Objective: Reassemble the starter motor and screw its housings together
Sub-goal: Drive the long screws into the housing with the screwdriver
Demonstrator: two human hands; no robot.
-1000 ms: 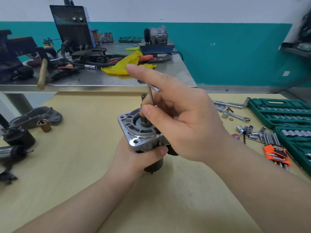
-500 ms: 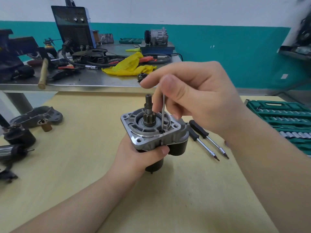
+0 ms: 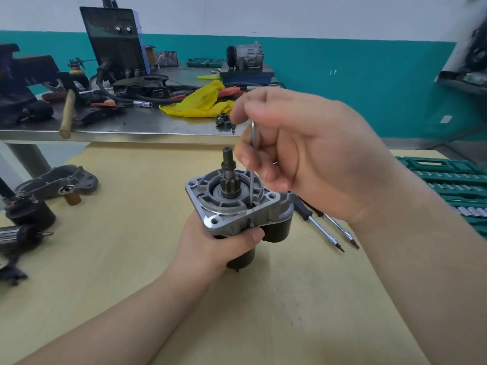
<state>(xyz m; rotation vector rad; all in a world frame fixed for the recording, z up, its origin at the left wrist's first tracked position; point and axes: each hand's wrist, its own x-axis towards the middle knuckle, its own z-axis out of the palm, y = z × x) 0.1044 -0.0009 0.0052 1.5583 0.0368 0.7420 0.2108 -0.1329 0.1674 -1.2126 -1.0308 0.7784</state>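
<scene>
Starter motor (image 3: 238, 206) stands upright on the wooden table (image 3: 105, 259) — our left hand (image 3: 210, 246) grips its body from below. Our right hand (image 3: 303, 154) pinches a thin hex key (image 3: 252, 164), tip down in the flange. 2 screwdrivers (image 3: 326, 233) lie just beside.

Workshop, probably: welder (image 3: 116, 40), socket sets (image 3: 448, 180)

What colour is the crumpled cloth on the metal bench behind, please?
Yellow; the cloth shows clearly in the head view.
</scene>
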